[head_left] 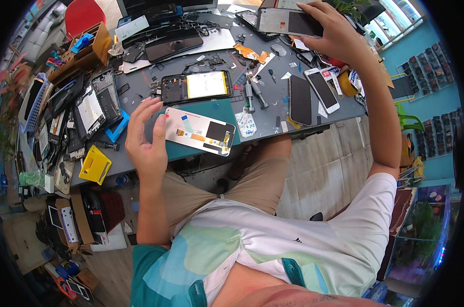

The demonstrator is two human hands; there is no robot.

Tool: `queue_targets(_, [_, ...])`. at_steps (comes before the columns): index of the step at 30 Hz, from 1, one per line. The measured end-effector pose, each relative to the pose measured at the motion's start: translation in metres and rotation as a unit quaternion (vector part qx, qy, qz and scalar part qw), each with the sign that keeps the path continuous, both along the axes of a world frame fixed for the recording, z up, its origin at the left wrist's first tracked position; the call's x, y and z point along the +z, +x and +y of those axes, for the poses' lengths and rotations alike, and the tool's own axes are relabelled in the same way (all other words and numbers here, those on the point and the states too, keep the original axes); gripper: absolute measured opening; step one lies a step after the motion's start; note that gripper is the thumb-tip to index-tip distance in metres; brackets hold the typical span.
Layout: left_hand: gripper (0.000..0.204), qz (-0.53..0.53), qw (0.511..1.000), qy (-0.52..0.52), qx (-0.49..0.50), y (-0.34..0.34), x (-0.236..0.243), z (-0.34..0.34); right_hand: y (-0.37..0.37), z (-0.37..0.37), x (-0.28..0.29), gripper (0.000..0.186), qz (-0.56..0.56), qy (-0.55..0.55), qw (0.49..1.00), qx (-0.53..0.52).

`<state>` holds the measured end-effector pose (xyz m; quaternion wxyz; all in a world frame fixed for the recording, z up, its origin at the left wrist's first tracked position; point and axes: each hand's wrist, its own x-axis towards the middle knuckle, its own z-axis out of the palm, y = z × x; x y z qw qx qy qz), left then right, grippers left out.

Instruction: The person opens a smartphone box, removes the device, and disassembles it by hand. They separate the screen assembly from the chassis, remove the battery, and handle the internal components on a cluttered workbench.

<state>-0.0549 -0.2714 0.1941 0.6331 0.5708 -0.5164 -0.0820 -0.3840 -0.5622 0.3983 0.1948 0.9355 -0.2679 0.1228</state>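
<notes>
My left hand point(147, 138) is open, thumb and fingers apart, at the left end of a phone screen point(198, 129). That screen lies back side up on a green mat point(223, 108), showing flex cables and a dark patch; whether my thumb touches its edge I cannot tell. At the far right of the desk, my right hand point(334, 33) grips the right end of a flat grey and black phone panel point(275, 21) with a small orange spot. An opened phone point(196, 87) with a white battery sits just behind the mat.
Two screwdrivers point(256, 94) lie right of the opened phone, near a dark phone point(300, 100) and a white phone point(322, 91). Phone parts pile up at left, by a yellow stand point(95, 165) and a wooden organizer point(86, 53). An orange flex cable point(251, 53) lies farther back.
</notes>
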Motion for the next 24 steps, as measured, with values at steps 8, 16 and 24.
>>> queue_targets(8, [0.031, -0.049, 0.998, -0.041, -0.021, -0.002, 0.011, -0.002, 0.017, 0.014, -0.018, 0.057, -0.279, 0.549, 0.782, -0.094])
queue_targets(16, [0.041, -0.117, 0.99, -0.077, -0.021, -0.019, 0.047, -0.017, 0.043, 0.059, -0.024, 0.06, -0.261, 0.707, 0.655, -0.056])
queue_targets(24, [0.042, 0.016, 0.997, -0.012, -0.068, -0.016, 0.059, -0.061, 0.054, 0.082, -0.035, 0.063, -0.264, 0.75, 0.604, -0.054])
